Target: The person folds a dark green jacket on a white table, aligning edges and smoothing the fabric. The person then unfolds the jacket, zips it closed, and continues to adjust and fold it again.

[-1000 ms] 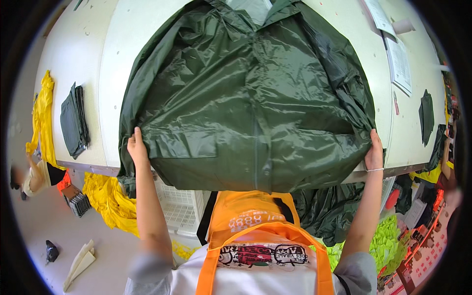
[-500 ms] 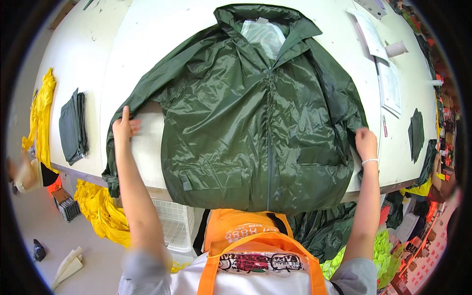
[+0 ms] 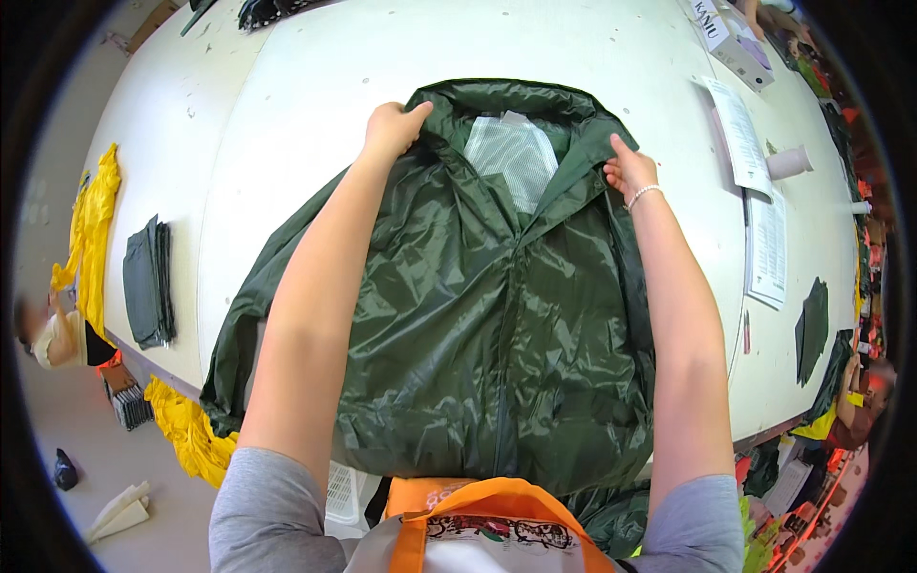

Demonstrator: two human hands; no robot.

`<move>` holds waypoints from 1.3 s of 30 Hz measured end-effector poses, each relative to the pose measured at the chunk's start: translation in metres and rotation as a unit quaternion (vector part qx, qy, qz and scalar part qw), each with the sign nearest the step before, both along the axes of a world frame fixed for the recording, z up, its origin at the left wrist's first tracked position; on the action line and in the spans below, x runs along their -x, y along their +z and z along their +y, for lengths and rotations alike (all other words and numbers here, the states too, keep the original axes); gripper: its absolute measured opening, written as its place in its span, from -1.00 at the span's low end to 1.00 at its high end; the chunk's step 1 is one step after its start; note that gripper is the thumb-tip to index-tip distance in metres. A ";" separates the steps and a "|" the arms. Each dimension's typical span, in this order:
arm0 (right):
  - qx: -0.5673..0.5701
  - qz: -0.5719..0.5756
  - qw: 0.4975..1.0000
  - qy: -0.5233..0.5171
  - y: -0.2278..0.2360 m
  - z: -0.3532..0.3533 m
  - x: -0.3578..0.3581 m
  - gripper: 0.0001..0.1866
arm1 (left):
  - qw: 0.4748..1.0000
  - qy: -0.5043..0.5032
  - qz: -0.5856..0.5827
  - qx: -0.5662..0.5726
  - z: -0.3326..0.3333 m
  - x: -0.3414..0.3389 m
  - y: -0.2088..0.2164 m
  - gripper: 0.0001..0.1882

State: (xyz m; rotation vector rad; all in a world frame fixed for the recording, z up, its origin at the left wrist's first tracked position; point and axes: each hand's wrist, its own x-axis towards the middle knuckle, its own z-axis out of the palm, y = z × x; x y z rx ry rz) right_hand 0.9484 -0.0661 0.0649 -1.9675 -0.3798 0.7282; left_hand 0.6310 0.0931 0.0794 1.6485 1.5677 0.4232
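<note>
A shiny dark green jacket point(image 3: 430, 325) lies spread front side up on the white table, its hem hanging over the near edge. The zip runs down its middle and the neck lies parted, showing a pale mesh lining point(image 3: 513, 158). At the collar's left end my left hand point(image 3: 396, 129) pinches the fabric between thumb and fingers. On the other side my right hand point(image 3: 629, 170) grips the collar's right edge, fingers curled and thumb up. My forearms lie over both sides of the jacket and hide part of the sleeves.
Left on the table point(image 3: 315, 57) sit a folded dark stack point(image 3: 148, 282) and yellow garments point(image 3: 95, 239). Paper sheets point(image 3: 740, 143), a white roll point(image 3: 789, 163), a box point(image 3: 735, 43) and dark cloth pieces point(image 3: 812, 329) lie right. People work at both sides.
Both hands have moved from the sleeves up to the collar and now hold it. The jacket sits lower in the view, as does the rest of the table.
</note>
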 end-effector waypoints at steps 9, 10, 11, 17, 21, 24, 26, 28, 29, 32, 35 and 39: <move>-0.037 -0.468 0.852 0.231 -0.031 0.103 0.035 -0.76 | 0.973 -0.064 -0.046 -0.218 0.024 -0.132 -0.059 -0.55; 0.022 -0.452 0.848 0.275 -0.041 0.103 0.033 -0.67 | 0.967 -0.068 -0.041 -0.244 0.024 -0.133 -0.070 -0.52; 0.038 -0.449 0.847 0.282 -0.052 0.102 0.033 -0.65 | 0.959 -0.073 -0.037 -0.270 0.021 -0.133 -0.081 -0.50; 0.033 -0.586 0.751 0.304 -0.032 0.077 0.070 -0.52 | 0.958 -0.157 -0.188 -0.152 -0.001 -0.119 -0.073 -0.42; -0.039 -0.642 0.628 0.438 -0.001 0.011 0.131 -0.84 | 0.922 -0.100 -0.186 -0.324 -0.056 -0.067 -0.035 -0.52; -0.005 -0.598 0.622 0.506 -0.010 -0.037 0.143 -0.87 | 0.916 -0.122 -0.128 -0.360 -0.121 -0.028 -0.033 -0.53; 0.021 -0.593 0.614 0.520 -0.007 -0.049 0.139 -0.87 | 0.932 -0.156 -0.034 -0.326 -0.162 -0.011 -0.039 -0.42; 0.052 -0.574 0.619 0.534 -0.004 -0.054 0.137 -0.86 | 0.944 -0.206 0.032 -0.256 -0.188 -0.004 -0.045 -0.37; 0.047 -0.566 0.619 0.543 -0.003 -0.054 0.135 -0.87 | 0.940 -0.231 0.070 -0.240 -0.196 -0.001 -0.046 -0.35; 0.043 -0.527 0.634 0.564 0.002 -0.047 0.130 -0.90 | 0.933 -0.250 0.125 -0.229 -0.204 0.002 -0.061 -0.30; 0.030 -0.524 0.660 0.538 0.002 -0.022 0.123 -0.95 | 0.924 -0.251 0.153 -0.246 -0.205 0.004 -0.068 -0.24; 0.005 -0.653 0.658 0.376 -0.010 0.053 0.094 -0.87 | 0.914 -0.273 0.175 -0.244 -0.205 -0.005 -0.067 -0.23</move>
